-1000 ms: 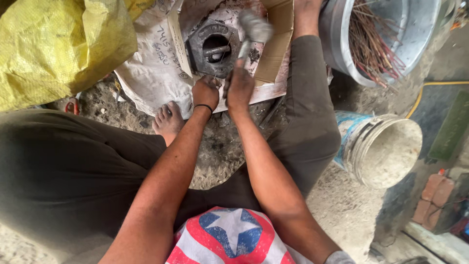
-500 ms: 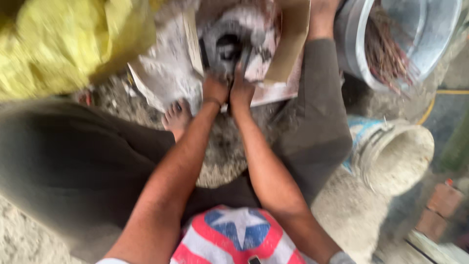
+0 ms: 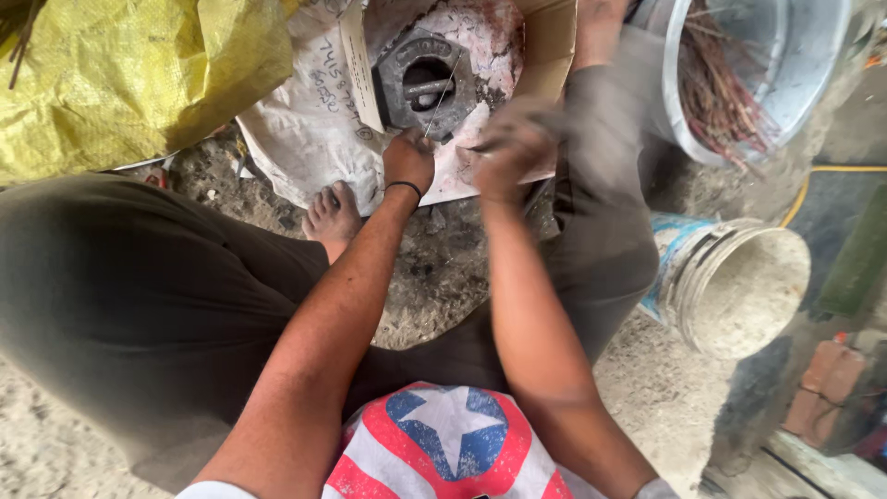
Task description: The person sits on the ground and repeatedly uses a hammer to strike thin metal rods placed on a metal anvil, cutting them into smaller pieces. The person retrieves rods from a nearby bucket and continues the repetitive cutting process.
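Head view: we sit on sandy ground, our left hand [image 3: 408, 159] pinched on a thin metal wire [image 3: 438, 100] that stands over the dark iron weight [image 3: 427, 81] on the white sack [image 3: 309, 139]. Our right hand [image 3: 514, 148] is blurred; its fingers look curled, perhaps gripping something we cannot make out.

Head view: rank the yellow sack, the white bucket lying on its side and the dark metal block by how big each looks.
1. yellow sack, largest, though the frame crops it.
2. white bucket.
3. dark metal block, smallest.
The bucket and block lie at similar distance, so that order looks reliable.
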A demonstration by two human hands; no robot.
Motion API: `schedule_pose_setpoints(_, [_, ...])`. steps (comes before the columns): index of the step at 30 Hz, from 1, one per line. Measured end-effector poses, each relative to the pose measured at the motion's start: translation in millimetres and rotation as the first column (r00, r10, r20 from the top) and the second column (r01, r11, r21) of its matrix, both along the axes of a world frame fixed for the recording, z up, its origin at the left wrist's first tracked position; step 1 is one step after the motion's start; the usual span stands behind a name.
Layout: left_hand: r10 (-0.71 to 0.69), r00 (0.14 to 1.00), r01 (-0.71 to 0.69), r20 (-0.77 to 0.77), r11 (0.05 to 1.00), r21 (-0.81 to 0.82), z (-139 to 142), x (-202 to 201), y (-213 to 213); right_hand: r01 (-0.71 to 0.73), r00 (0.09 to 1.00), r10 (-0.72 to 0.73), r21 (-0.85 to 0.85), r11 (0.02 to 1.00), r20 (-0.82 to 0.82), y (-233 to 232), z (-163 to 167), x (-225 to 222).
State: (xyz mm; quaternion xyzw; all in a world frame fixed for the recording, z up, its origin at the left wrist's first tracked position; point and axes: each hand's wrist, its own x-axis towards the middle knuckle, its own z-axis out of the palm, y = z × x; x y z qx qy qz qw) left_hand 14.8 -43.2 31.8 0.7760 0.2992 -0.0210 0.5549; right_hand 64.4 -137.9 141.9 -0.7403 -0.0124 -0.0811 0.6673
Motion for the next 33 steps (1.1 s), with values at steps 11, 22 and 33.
schedule_pose_setpoints(11, [-0.086, 0.995, 0.083, 0.045, 0.994, 0.067, -3, -1, -3, 0.231, 0.766, -0.028, 0.234, 0.945, -0.642, -6, 39, -22])
schedule_pose_setpoints(22, [-0.238, 0.925, 0.231, 0.297, 0.971, 0.059, 82, 41, 37, -0.054, 0.994, 0.058, 0.047, 0.997, -0.097, -106, 79, -58])
schedule_pose_setpoints(33, [-0.419, 0.906, 0.326, -0.052, 0.615, 0.718, 266, -37, 328, -0.069, 0.993, 0.087, 0.200, 0.977, -0.083, -124, 62, -63])
